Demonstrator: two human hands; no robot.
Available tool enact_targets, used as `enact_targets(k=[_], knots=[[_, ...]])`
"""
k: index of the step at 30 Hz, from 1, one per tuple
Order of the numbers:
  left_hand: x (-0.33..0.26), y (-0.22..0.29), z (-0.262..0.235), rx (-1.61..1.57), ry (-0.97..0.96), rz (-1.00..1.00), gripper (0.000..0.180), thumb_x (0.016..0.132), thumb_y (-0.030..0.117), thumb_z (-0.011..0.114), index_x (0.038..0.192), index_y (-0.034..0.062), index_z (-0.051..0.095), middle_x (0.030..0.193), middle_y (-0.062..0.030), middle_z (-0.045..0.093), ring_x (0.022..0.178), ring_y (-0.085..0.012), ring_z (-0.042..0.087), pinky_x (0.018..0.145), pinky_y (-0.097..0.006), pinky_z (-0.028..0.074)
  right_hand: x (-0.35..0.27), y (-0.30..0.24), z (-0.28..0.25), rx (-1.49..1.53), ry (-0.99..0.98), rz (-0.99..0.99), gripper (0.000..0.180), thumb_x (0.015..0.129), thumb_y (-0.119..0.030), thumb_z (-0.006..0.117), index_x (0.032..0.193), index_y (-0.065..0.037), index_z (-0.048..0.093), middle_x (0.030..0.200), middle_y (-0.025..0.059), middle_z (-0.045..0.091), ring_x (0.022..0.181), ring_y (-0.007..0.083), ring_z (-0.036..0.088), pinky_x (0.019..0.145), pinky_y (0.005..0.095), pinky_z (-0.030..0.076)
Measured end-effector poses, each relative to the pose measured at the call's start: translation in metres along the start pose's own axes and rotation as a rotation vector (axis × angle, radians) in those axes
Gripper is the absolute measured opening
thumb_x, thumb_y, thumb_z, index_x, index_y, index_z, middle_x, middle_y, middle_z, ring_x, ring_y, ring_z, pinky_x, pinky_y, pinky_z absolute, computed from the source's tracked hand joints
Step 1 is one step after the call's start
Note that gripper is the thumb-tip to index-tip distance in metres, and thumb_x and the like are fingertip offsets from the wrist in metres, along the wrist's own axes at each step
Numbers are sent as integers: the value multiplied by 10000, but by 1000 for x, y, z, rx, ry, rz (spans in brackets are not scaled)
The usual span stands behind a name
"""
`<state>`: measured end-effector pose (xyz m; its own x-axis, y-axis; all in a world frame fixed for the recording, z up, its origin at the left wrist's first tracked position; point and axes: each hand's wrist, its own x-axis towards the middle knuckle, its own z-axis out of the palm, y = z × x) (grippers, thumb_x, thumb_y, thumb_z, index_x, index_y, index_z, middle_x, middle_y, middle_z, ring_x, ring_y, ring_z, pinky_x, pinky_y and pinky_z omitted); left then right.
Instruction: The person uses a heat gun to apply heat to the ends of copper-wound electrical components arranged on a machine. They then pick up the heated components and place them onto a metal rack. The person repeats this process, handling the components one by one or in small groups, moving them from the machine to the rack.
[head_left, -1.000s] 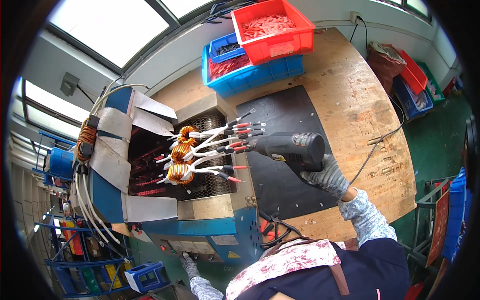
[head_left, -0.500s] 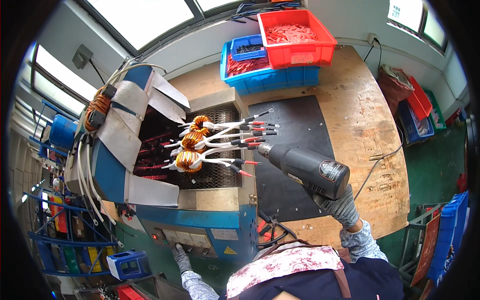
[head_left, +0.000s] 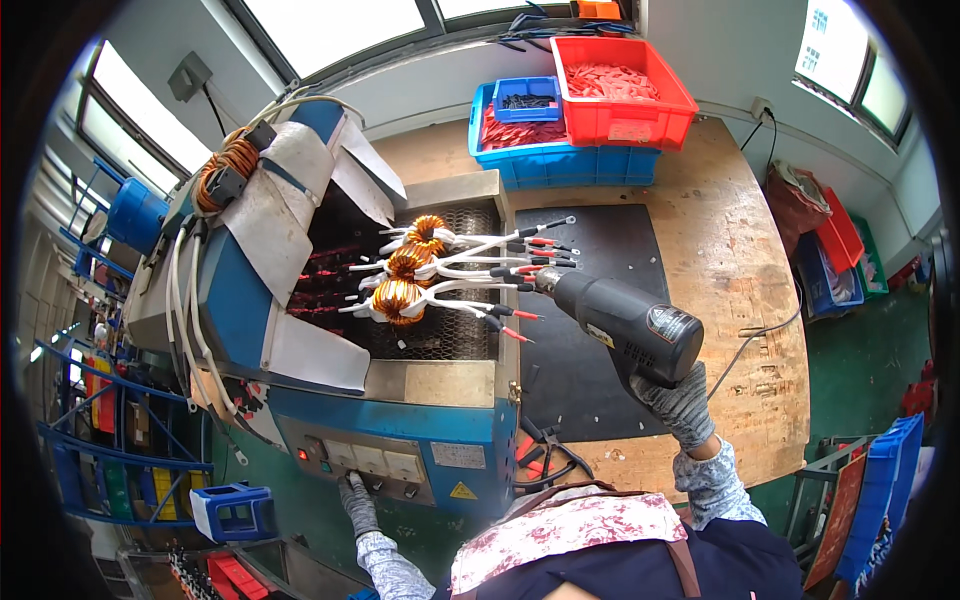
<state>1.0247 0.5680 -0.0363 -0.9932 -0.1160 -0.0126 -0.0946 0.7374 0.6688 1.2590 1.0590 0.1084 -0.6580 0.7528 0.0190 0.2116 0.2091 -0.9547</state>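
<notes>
My right hand (head_left: pixel 680 405), in a grey knit glove, is wrapped round the handle of a black heat gun (head_left: pixel 630 320). Its metal nozzle points left at the lead ends of three copper-wound coils (head_left: pixel 408 265). These coils lie in a row on the mesh bed (head_left: pixel 465 335) of a blue heating machine (head_left: pixel 400 415). Thick white leads run right from them, with black and red sleeves and metal lugs. My left hand (head_left: pixel 358 505), also gloved, is at the machine's front panel, its fingers closed about a small knob there; the fingertips are partly hidden.
Behind the black mat (head_left: pixel 590 390) stand a blue crate (head_left: pixel 570 168), a red crate (head_left: pixel 630 125) and a small blue bin (head_left: pixel 527 88) holding sleeves. Pliers-like tools (head_left: pixel 545 455) lie at the bench's near edge. The gun's cord (head_left: pixel 750 340) crosses the wooden bench (head_left: pixel 735 260).
The view has shifted, so the bench and machine sit slightly differently in it. The heat gun's nozzle stays close to the middle leads. My left hand remains at the panel.
</notes>
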Motion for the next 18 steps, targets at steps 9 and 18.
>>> enact_targets(k=[9,18], knots=[[2,0,-3,-10,-51,-19,533,919,381,450,1188,-79,444,1159,-245,510,1037,-322,500,914,-353,379,2,0,3,-6,22,-24,389,656,-158,760,975,9,611,855,108,669,782,167,647,688,289,509],[1,3,-1,16,-25,-58,571,913,402,448,1202,-90,429,1179,-259,498,1057,-335,493,928,-357,372,11,-5,5,105,100,-42,288,688,-79,730,942,4,622,792,63,655,703,112,609,627,256,485]])
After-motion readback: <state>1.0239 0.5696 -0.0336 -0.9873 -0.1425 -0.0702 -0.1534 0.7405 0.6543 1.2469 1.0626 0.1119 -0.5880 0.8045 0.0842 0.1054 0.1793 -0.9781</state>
